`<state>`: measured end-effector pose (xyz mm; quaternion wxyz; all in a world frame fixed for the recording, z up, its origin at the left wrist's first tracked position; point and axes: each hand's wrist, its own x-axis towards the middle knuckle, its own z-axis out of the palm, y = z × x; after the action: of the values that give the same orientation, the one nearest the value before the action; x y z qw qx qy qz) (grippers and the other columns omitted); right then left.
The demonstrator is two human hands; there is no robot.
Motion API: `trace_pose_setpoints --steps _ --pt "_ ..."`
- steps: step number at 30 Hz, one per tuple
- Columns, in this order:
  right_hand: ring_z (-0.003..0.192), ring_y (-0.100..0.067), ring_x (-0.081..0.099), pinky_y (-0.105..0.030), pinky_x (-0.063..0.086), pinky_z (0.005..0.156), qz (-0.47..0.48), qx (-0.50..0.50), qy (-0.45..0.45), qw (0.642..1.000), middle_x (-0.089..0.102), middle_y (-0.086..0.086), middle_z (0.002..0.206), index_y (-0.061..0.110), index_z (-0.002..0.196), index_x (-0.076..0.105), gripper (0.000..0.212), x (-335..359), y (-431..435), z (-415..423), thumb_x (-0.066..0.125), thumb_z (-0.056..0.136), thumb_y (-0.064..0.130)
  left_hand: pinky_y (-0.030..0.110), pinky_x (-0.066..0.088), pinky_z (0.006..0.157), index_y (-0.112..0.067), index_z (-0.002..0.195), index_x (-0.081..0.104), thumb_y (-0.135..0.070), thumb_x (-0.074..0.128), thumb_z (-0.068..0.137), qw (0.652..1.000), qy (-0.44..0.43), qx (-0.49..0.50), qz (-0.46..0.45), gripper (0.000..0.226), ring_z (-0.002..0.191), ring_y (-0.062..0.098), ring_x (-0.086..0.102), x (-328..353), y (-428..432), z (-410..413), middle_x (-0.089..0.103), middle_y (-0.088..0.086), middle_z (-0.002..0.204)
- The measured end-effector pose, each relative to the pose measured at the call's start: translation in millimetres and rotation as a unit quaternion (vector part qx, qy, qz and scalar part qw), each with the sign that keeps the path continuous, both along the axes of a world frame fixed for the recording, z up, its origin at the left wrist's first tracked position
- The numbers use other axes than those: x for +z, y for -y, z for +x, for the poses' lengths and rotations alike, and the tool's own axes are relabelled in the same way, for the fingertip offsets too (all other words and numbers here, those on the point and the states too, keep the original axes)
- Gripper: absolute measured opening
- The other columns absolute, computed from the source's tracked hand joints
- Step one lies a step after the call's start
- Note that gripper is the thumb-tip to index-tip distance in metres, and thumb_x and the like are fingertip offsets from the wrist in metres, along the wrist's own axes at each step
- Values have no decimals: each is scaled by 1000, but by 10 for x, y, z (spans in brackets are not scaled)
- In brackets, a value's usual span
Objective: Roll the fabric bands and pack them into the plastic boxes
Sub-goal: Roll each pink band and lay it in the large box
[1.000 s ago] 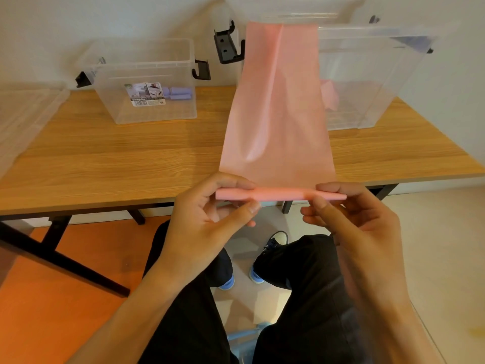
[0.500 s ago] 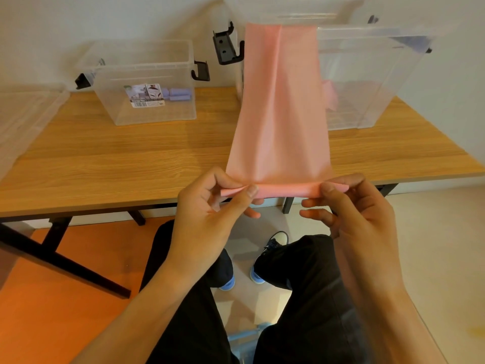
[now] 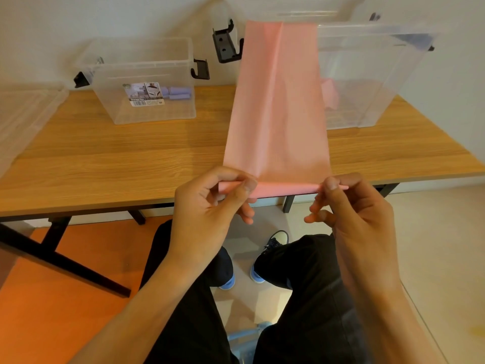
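Your left hand and right hand each pinch one end of a thin rolled edge of the pink fabric band, thumb pressed against forefinger, just off the near edge of the wooden table. From between your hands the unrolled band runs up and away, over the rim of the large clear plastic box beyond your right hand, where more pink fabric shows inside. Beyond your left hand, well apart, stands a smaller clear box holding lilac rolls beside its label.
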<state>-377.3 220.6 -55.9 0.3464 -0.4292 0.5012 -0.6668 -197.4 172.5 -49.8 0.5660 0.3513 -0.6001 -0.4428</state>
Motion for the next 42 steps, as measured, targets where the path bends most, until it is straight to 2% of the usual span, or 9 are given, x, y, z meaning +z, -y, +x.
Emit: trace_pose_setpoints --steps 3,6,13,19,23,27,32,36,42 --pt "83 -23 70 -30 58 66 -5 6 24 1000 67 -8 86 10 88 59 22 11 19 29 56 95 31 21 49 49 -8 83 69 -20 67 87 1000 11 5 7 13 46 14 60 2 7 -14 66 4 61" --pt "74 -26 71 -31 58 65 -17 -1 58 998 65 -12 79 10 84 53 21 23 36 44 58 96 26 21 46 48 -8 77 63 -27 62 91 999 32 7 8 23 46 12 58 -1 25 -40 62 2 56" --pt "57 -22 64 -28 56 59 -16 -20 28 999 65 -5 73 9 99 61 4 29 88 -22 60 99 13 30 54 48 -4 97 56 -18 65 90 999 -7 -48 21 18 62 27 72 7 66 -60 65 6 87" --pt "58 -22 62 -28 55 57 -6 -16 7 1000 65 -8 73 6 97 69 17 21 95 -44 62 95 21 29 53 50 -5 96 69 -7 71 86 998 12 -57 -12 10 56 23 68 -16 81 -19 70 5 77" --pt "70 -23 68 -28 56 60 -9 26 -2 1000 68 -4 81 9 101 67 23 49 91 -50 65 88 28 27 52 49 -5 89 69 -12 69 87 1000 -3 -30 -1 7 49 20 63 -2 98 -55 70 9 70" --pt "90 -26 72 -29 59 66 -6 74 5 997 72 -5 91 10 103 65 22 53 115 -58 71 83 17 24 51 48 -3 87 66 -17 66 89 999 -10 -29 17 15 48 19 62 23 104 -79 72 10 69" --pt "75 -26 71 -31 59 66 -11 86 44 995 69 -12 82 5 91 65 11 42 130 -63 70 84 12 28 53 48 -3 88 60 -25 65 89 999 -1 -41 29 22 68 23 74 29 128 -73 69 2 75" --pt "66 -24 68 -30 58 64 -9 69 55 996 66 -11 76 9 87 66 10 25 138 -72 72 81 14 29 57 53 -5 99 62 -7 73 85 997 -4 -70 22 18 79 27 76 28 129 -33 72 6 93" --pt "62 -23 67 -31 59 63 -19 52 20 998 67 -8 78 5 95 67 12 25 170 -93 70 86 13 31 59 59 -3 97 71 -2 71 86 999 -15 -46 -3 11 68 26 73 -18 138 -38 73 9 79"
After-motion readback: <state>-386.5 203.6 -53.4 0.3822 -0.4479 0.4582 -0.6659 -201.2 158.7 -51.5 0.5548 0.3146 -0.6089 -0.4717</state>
